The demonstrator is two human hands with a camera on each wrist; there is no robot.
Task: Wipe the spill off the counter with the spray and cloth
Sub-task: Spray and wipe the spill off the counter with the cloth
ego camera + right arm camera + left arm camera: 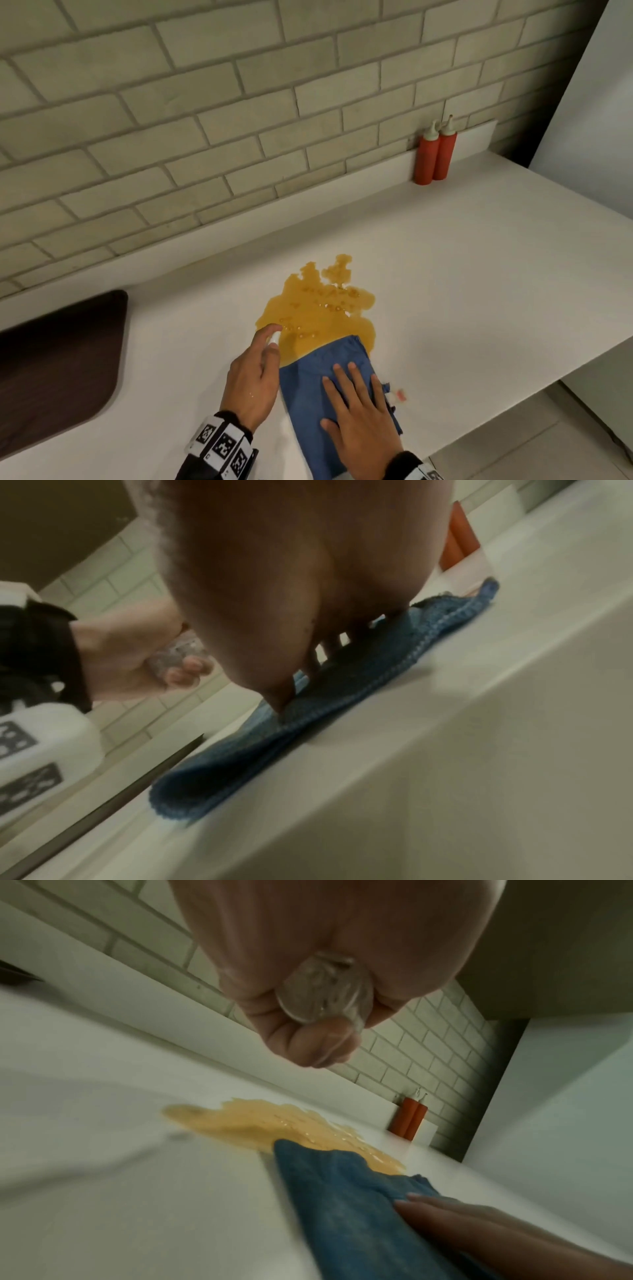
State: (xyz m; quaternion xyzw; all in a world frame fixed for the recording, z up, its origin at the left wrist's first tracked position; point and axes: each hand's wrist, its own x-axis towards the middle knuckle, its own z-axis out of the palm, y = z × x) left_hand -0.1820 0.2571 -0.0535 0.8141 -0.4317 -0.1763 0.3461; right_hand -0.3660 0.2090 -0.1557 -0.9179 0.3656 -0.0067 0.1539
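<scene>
An orange-brown spill (318,306) spreads over the white counter (462,274). My left hand (255,370) grips a small clear spray bottle (325,991) with a white top (274,338), held just above the spill's near left edge with a finger on the top. A folded blue cloth (318,370) lies flat on the counter, its far edge overlapping the spill's near edge. My right hand (356,411) rests flat on the cloth with straight, spread fingers (431,1202). The right wrist view shows the cloth (342,702) under my fingers and the bottle (178,653) in the left hand.
Two red squeeze bottles (435,154) stand against the brick wall (205,120) at the back right. A dark brown mat or board (58,363) lies at the left. A small pinkish scrap (400,395) sits right of the cloth. The counter's edge (513,404) drops off at right.
</scene>
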